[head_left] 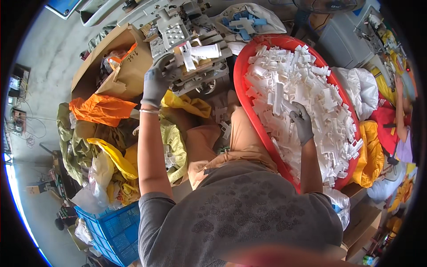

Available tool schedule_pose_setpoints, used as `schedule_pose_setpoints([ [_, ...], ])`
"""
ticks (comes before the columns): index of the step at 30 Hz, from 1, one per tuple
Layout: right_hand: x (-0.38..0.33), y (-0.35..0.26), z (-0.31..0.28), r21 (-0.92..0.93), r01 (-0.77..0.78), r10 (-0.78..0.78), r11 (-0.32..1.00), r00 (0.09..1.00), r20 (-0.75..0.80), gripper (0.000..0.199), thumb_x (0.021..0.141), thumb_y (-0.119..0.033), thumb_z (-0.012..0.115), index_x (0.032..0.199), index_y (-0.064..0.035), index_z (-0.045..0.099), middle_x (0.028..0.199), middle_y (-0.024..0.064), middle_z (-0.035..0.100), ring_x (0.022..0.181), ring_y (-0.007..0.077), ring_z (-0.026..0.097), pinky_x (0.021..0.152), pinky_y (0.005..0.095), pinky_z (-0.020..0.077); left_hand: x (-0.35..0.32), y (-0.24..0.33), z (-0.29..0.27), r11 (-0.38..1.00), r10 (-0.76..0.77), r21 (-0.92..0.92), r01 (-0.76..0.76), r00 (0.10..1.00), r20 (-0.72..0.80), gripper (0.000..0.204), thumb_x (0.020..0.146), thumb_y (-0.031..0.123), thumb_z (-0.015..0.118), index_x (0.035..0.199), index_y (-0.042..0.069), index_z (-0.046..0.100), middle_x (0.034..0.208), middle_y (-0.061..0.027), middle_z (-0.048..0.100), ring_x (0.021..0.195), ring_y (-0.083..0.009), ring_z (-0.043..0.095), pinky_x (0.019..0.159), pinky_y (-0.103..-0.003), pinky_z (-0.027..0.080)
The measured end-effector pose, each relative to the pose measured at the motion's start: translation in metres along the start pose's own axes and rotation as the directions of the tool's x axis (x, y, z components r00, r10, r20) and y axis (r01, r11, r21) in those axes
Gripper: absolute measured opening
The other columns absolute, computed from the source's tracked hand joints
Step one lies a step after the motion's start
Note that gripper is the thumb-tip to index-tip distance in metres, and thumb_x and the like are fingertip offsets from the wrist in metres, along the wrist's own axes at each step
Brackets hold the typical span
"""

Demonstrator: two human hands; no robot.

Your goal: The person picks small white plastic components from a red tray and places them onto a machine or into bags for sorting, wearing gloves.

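My left hand [157, 82], in a grey glove, is raised at the machine [173, 32], its fingers closed at the left end of a white plastic toy pistol [205, 52]. The pistol lies over the machine's metal fixture, and my fingertips are partly hidden behind it. Also gloved in grey, my right hand [303, 123] reaches into a red tub [242, 84] heaped with white plastic toy pistol parts [320, 129]. Its thumb and forefinger close around the end of one white toy pistol part [286, 107].
To the left stand a cardboard box [84, 79] and a blue crate [106, 231], with orange [102, 109] and yellow bags between. A white sack of blue and white pieces [244, 24] sits behind the tub. At far right, another person's arm [400, 102] shows.
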State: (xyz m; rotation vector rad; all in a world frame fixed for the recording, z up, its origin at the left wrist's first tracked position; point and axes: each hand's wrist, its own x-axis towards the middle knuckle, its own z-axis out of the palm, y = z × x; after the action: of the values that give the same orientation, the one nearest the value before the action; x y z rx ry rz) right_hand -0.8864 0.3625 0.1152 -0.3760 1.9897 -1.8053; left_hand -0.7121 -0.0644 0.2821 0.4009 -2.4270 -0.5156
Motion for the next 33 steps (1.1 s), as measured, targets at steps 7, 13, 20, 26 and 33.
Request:
schedule_pose_setpoints([
  [7, 0.011, -0.035, 0.025, 0.098, 0.039, -0.042, 0.994, 0.999, 0.030, 0.036, 0.089, -0.010, 0.054, 0.125, -0.0061, 0.051, 0.093, 0.0001, 0.056, 0.074, 0.0063, 0.049, 0.065, 0.0205, 0.0420, 0.023, -0.029, 0.005, 0.937, -0.143, -0.290, 0.193, 0.972, 0.184, 0.033, 0.078, 0.015, 0.069, 0.109, 0.007, 0.063, 0.089, -0.0108, 0.069, 0.084, -0.0184, 0.067, 0.075, -0.029, 0.052],
  [13, 0.054, -0.091, 0.073, 0.316, 0.117, -0.162, 0.942, 0.979, 0.122, 0.033, 0.091, -0.007, 0.052, 0.124, -0.0045, 0.050, 0.098, -0.0007, 0.054, 0.076, 0.0067, 0.046, 0.068, 0.0205, 0.0408, -0.011, 0.003, -0.011, 0.997, -0.046, -0.066, 0.042, 0.996, -0.071, 0.034, 0.077, 0.018, 0.071, 0.107, 0.004, 0.062, 0.096, -0.0121, 0.066, 0.085, -0.0206, 0.066, 0.075, -0.030, 0.051],
  [20, 0.090, -0.174, 0.158, 0.220, 0.269, -0.335, 0.938, 0.868, 0.365, 0.031, 0.088, -0.006, 0.059, 0.119, -0.0073, 0.056, 0.089, 0.0024, 0.059, 0.071, 0.0070, 0.052, 0.063, 0.0205, 0.0454, -0.164, -0.005, -0.030, 0.926, -0.377, -0.103, 0.364, 0.874, -0.305, 0.036, 0.079, 0.008, 0.069, 0.113, 0.002, 0.060, 0.113, -0.0104, 0.063, 0.098, -0.0202, 0.062, 0.085, -0.033, 0.049],
  [26, 0.143, -0.169, 0.219, -0.021, 0.480, -0.393, 0.877, 0.742, 0.543, 0.027, 0.084, -0.010, 0.064, 0.111, -0.0094, 0.063, 0.085, 0.0006, 0.063, 0.067, 0.0041, 0.052, 0.058, 0.0192, 0.0433, -0.278, -0.016, -0.042, 0.749, -0.644, -0.115, 0.653, 0.674, -0.363, 0.038, 0.078, 0.009, 0.070, 0.114, 0.002, 0.060, 0.107, -0.0077, 0.066, 0.092, -0.0171, 0.062, 0.081, -0.029, 0.049],
  [33, 0.098, -0.219, 0.213, -0.593, 0.549, -0.123, 0.589, 0.786, 0.606, 0.037, 0.090, -0.020, 0.054, 0.124, -0.0058, 0.055, 0.122, 0.0097, 0.057, 0.111, 0.0185, 0.053, 0.096, 0.0282, 0.0401, -0.345, -0.056, -0.002, 0.628, -0.773, -0.304, 0.716, 0.526, -0.355, 0.035, 0.077, 0.012, 0.072, 0.110, 0.003, 0.063, 0.096, -0.0073, 0.067, 0.082, -0.0123, 0.060, 0.073, -0.028, 0.048],
])
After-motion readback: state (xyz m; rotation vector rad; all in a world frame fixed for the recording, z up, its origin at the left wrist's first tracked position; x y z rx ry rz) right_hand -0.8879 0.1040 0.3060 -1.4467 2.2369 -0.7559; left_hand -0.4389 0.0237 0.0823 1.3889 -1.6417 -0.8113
